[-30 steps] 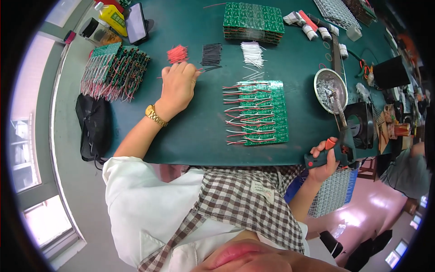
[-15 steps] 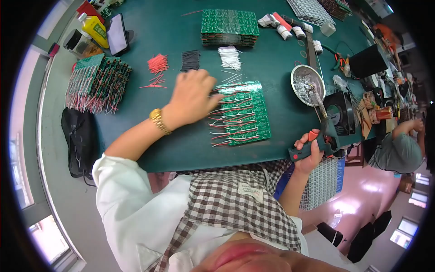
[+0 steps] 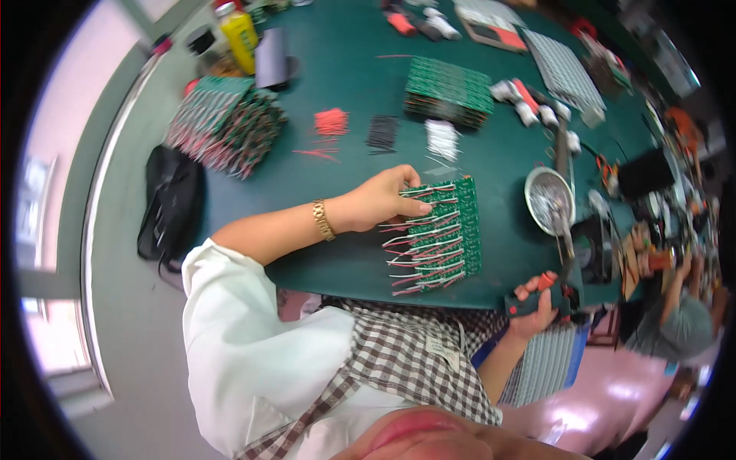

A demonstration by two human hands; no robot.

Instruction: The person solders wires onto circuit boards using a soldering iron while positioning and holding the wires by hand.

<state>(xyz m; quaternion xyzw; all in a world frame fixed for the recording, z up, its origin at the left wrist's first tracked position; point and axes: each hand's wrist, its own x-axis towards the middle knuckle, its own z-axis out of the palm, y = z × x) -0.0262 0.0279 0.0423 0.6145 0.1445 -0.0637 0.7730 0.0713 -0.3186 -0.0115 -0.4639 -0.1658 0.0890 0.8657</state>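
My left hand (image 3: 381,200) rests on the top left of a green circuit board panel (image 3: 452,231) with several red, white and black wires sticking out to its left. The fingers lie flat on the board's upper rows. My right hand (image 3: 537,303) is at the table's near edge, closed around a soldering iron with a dark and red handle (image 3: 537,301); its shaft runs up past a round metal dish (image 3: 549,201). Small piles of red wires (image 3: 331,121), black wires (image 3: 381,133) and white wires (image 3: 441,139) lie beyond the board.
A stack of wired boards (image 3: 225,123) sits far left on the green table (image 3: 322,253), another board stack (image 3: 449,88) further back. A yellow bottle (image 3: 239,33), a black bag (image 3: 169,203) and tools lie around. Another person (image 3: 675,307) works at right.
My left hand has come back from the red wire pile and moved right onto the wired circuit board. My right hand keeps hold of the soldering iron at the table edge.
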